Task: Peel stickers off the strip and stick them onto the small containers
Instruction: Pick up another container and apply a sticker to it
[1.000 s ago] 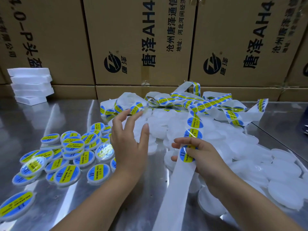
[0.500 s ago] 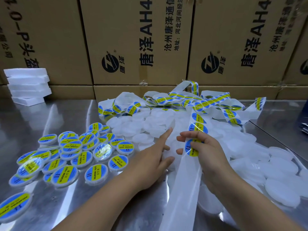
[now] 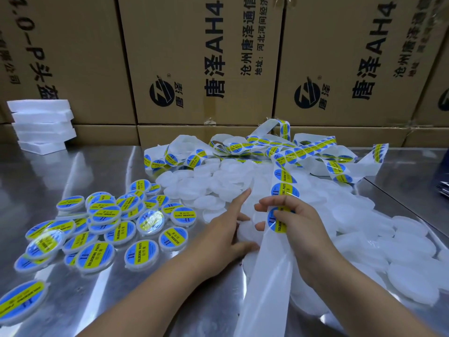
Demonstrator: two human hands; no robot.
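A long white sticker strip [image 3: 263,295] carrying round blue-and-yellow stickers runs from the bottom edge up to a tangled heap [image 3: 291,152] at the back. My right hand [image 3: 301,232] pinches the strip around one sticker [image 3: 277,221], with fingers curled over its face. Just left of it, my left hand [image 3: 223,237] grips a plain white container [image 3: 246,231] between thumb and fingers, index finger stretched out. Several labelled containers [image 3: 109,222] lie in a pile at the left. Plain white containers [image 3: 364,242] are heaped in the middle and right.
The steel table [image 3: 60,171] is backed by a wall of printed cardboard boxes [image 3: 206,57]. A stack of white foam blocks [image 3: 41,125] stands at the back left. Something dark [image 3: 443,188] shows at the right edge.
My left hand has swung right from above the pile's left side to the strip and taken hold of a plain container. My right hand stays on the same sticker, shifted slightly.
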